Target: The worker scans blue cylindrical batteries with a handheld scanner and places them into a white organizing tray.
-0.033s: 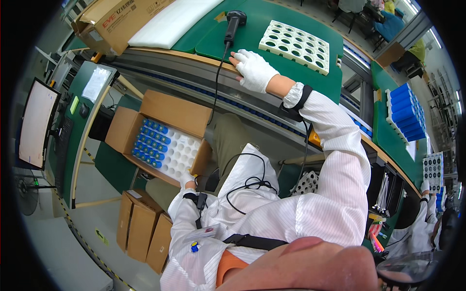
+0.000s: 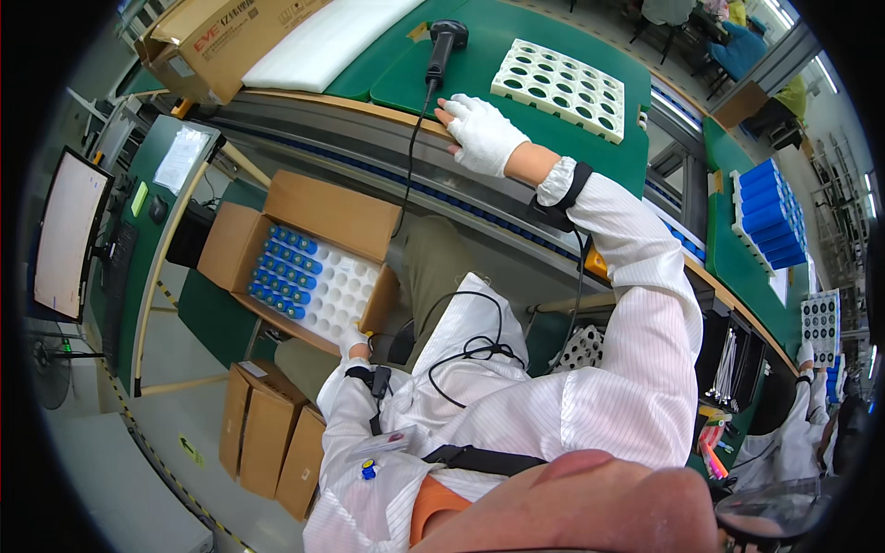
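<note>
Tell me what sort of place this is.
Probably a factory workshop, judging by the corded scanner on the green bench, the white tray with round holes, and the cardboard box partly filled with blue cylinders.

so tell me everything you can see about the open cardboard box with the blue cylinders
The open cardboard box is plain brown, its flaps folded outward on the far and left sides. Inside sits a white insert with round holes. Blue cylinders stand in rows in its left part; the right part's visible holes look empty. It sits low, between the computer desk and the long green bench. The gloved left hand is at its near right corner; contact is unclear.
</note>
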